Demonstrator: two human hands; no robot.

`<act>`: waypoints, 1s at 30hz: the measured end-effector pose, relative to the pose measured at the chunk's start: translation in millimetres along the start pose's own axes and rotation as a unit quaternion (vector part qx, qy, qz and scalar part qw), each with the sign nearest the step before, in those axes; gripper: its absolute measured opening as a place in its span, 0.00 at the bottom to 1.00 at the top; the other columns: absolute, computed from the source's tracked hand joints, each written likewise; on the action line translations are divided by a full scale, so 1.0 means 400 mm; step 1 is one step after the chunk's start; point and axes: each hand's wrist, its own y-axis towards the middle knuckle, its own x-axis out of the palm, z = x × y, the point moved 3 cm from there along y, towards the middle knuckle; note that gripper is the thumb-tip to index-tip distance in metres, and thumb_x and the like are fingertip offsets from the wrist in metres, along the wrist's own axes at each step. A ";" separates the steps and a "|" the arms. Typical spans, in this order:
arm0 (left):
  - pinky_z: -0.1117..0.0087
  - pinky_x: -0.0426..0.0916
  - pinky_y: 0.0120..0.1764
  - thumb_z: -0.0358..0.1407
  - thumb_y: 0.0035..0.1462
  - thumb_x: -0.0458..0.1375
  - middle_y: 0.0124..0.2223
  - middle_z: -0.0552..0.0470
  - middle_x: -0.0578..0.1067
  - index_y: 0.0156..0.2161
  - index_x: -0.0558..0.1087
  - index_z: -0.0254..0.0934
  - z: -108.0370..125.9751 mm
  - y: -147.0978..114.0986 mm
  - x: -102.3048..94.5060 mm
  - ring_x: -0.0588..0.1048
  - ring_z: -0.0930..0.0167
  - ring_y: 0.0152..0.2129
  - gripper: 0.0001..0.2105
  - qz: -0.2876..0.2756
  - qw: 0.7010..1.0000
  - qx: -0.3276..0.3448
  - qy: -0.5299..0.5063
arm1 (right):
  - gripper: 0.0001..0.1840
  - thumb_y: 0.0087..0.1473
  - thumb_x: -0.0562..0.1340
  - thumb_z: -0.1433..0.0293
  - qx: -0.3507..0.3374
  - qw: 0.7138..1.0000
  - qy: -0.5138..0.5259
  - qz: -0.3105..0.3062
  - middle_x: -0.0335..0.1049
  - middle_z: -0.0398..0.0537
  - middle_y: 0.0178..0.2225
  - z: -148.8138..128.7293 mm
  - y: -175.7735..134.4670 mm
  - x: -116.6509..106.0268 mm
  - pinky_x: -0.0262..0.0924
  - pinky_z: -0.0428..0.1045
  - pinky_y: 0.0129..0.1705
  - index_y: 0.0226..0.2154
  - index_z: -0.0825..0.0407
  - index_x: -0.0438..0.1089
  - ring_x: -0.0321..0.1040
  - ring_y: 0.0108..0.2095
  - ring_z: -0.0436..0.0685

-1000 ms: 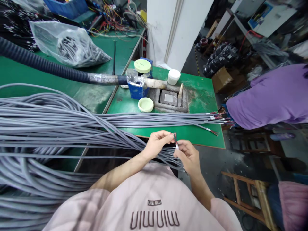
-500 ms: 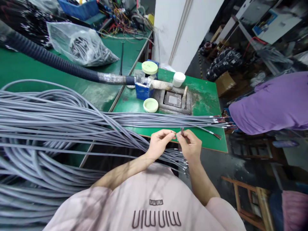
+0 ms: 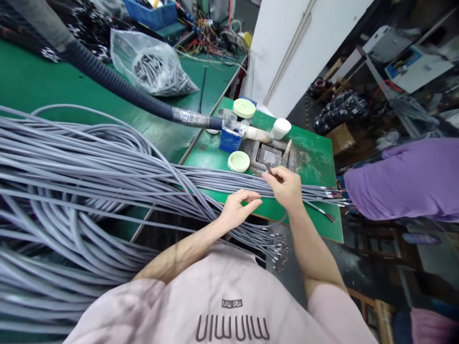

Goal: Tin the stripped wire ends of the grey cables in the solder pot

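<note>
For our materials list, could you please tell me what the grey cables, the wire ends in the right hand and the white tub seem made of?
Grey cables: probably plastic-sheathed; smooth, faint sheen, even bends.
Wire ends in the right hand: likely plastic-insulated, judging by thin, mostly dark strands; finish and any metal too small to tell.
White tub: seemingly plastic; smooth, even white.

The right hand (image 3: 288, 188) pinched a small cluster of thin wires (image 3: 268, 167) near a grimy square block (image 3: 271, 156) on the green bench (image 3: 317, 160). The left hand (image 3: 237, 208), thumb and fingers parted, hung beside the grey cables (image 3: 218, 178). A pale green dish (image 3: 239, 162) and a white tub (image 3: 280, 128) stood near the block, beside a dark ribbed hose (image 3: 132, 91).
</note>
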 end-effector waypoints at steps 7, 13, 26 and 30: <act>0.66 0.57 0.34 0.38 0.60 0.53 0.32 0.49 0.78 0.34 0.75 0.37 -0.064 0.011 -0.064 0.71 0.68 0.30 0.10 -0.062 0.926 0.116 0.353 | 0.16 0.47 0.61 0.67 0.006 0.985 -0.131 -0.114 0.55 0.38 0.15 0.045 0.180 0.099 0.42 0.46 0.26 0.14 0.54 0.62 0.50 0.20 0.47; 0.65 0.53 0.33 0.39 0.62 0.50 0.31 0.52 0.76 0.35 0.74 0.38 -0.074 0.003 -0.058 0.70 0.70 0.30 0.11 -0.079 0.890 0.148 0.424 | 0.11 0.48 0.61 0.66 0.045 0.942 -0.269 -0.195 0.68 0.44 0.21 0.073 0.230 0.178 0.44 0.47 0.27 0.21 0.54 0.73 0.59 0.24 0.51; 0.64 0.51 0.32 0.38 0.63 0.49 0.30 0.52 0.75 0.35 0.73 0.37 -0.076 0.001 -0.059 0.68 0.70 0.30 0.12 -0.068 0.883 0.170 0.433 | 0.12 0.48 0.59 0.66 0.041 0.933 -0.292 -0.208 0.68 0.45 0.20 0.096 0.244 0.182 0.45 0.47 0.27 0.19 0.54 0.70 0.60 0.25 0.51; 0.64 0.51 0.32 0.38 0.63 0.49 0.29 0.52 0.75 0.35 0.74 0.38 -0.076 0.002 -0.059 0.68 0.70 0.29 0.12 -0.064 0.882 0.173 0.434 | 0.17 0.45 0.59 0.63 0.040 0.959 -0.240 -0.143 0.56 0.40 0.15 0.129 0.253 0.083 0.42 0.46 0.25 0.12 0.53 0.60 0.52 0.20 0.48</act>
